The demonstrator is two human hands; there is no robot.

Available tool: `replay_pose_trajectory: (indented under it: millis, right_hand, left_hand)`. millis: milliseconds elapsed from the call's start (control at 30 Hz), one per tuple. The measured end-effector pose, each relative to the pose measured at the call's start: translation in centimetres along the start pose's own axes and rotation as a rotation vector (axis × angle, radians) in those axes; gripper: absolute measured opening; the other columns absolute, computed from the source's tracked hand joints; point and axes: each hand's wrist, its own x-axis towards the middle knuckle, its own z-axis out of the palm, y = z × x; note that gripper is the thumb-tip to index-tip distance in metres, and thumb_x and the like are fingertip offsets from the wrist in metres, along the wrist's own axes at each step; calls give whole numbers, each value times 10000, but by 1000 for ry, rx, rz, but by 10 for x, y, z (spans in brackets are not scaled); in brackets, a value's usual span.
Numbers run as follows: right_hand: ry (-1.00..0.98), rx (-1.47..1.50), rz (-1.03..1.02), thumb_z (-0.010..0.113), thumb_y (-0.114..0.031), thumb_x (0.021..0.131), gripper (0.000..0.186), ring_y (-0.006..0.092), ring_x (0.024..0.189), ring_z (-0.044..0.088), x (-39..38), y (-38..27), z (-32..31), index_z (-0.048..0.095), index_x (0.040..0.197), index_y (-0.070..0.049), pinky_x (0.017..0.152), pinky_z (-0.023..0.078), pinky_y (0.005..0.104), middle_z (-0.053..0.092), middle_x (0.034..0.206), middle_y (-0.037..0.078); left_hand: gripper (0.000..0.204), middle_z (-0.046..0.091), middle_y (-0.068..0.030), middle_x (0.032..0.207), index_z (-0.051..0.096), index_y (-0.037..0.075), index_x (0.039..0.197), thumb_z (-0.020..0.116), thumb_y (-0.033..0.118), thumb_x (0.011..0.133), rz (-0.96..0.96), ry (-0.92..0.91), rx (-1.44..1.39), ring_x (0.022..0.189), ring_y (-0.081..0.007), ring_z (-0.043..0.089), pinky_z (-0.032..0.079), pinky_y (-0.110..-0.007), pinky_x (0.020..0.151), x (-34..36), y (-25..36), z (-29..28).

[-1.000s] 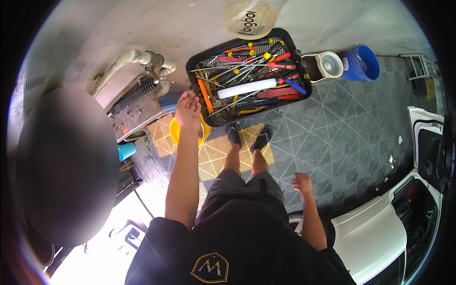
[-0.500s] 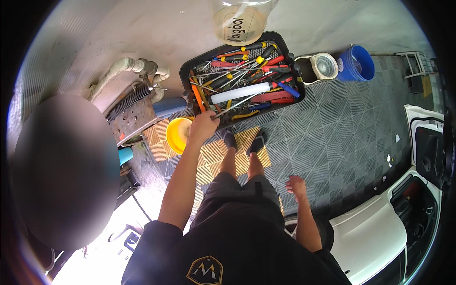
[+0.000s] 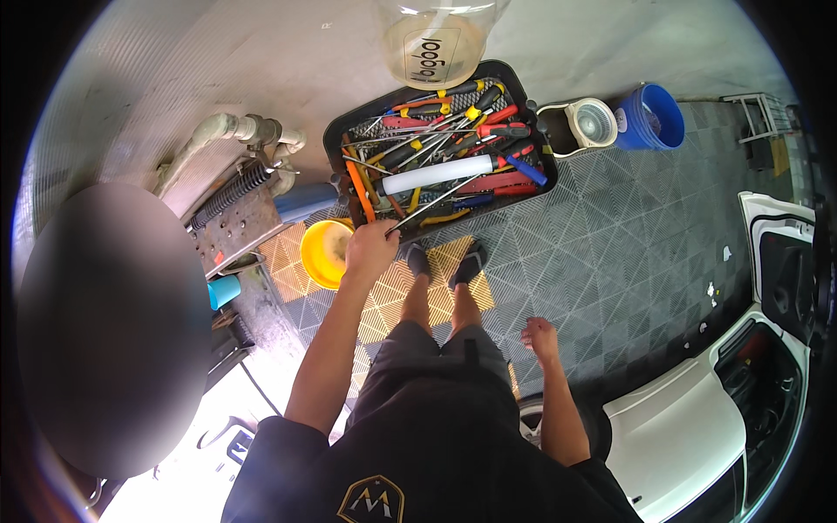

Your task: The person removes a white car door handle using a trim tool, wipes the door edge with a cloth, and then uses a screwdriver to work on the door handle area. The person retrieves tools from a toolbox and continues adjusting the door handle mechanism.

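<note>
My left hand (image 3: 370,253) is closed on the end of a long thin metal rod (image 3: 445,195) at the near edge of a black tool tray (image 3: 340,109). The tray holds several screwdrivers and pliers with red, yellow, blue and black handles, a white tube (image 3: 436,174) and orange tools (image 3: 359,181). Just left of that hand is a yellow bucket (image 3: 318,257) with something pale inside. My right hand (image 3: 539,338) hangs low beside my leg, fingers loosely bent and apart, holding nothing.
Translucent jug (image 3: 427,48) above the tray; white container (image 3: 593,122), blue bucket (image 3: 649,118), metal rack (image 3: 750,122) along the wall. Pipes (image 3: 227,131), a metal ledge (image 3: 240,231) and turquoise container (image 3: 222,292) at left. White car with open door (image 3: 680,436) at right. A blurred oval hides the far left.
My left hand has moved down from the tray's left side and closed on the metal rod. The view has shifted slightly, with the tray now appearing farther left; my right hand still hangs low.
</note>
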Motion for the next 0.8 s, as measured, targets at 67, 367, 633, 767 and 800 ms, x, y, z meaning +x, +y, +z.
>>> replay_pose_trajectory:
  millis: [67,367,633,767,800]
  right_hand:
    - [94,35,-201,534,-129,966,242,133,640,608,10,-20,10,642,1090,49,567,475,261,645,756,82]
    - [371,432,-1090,519,8,956,149,80,653,551,38,-238,55,661,999,28,597,459,234,621,748,47]
    - [102,-112,-1176,480,52,944,220,83,750,605,80,-342,74,675,1041,17,673,504,240,667,830,46]
    - [102,-826,-1255,558,-34,884,216,336,882,706,105,-354,90,706,1038,-10,796,558,413,723,952,188]
    - [130,-922,-1270,566,-62,876,225,372,891,693,112,-351,93,713,1042,-24,803,553,453,718,942,202]
  left_hand:
    - [238,734,-146,907,761,145,1055,700,301,885,16,14,43,917,-352,696,549,-442,815,1,3,0]
    - [284,674,-103,750,698,121,869,685,401,908,342,110,146,789,-338,668,528,-464,724,33,-18,16]
    - [275,702,-119,721,657,127,884,631,395,937,255,10,160,702,-349,691,542,-472,660,32,-15,17]
    - [233,684,-114,704,668,125,831,680,344,910,283,69,81,662,-338,672,524,-449,618,31,-17,16]
    - [239,678,-112,687,663,126,825,677,349,909,298,87,73,649,-338,671,528,-452,610,31,-17,16]
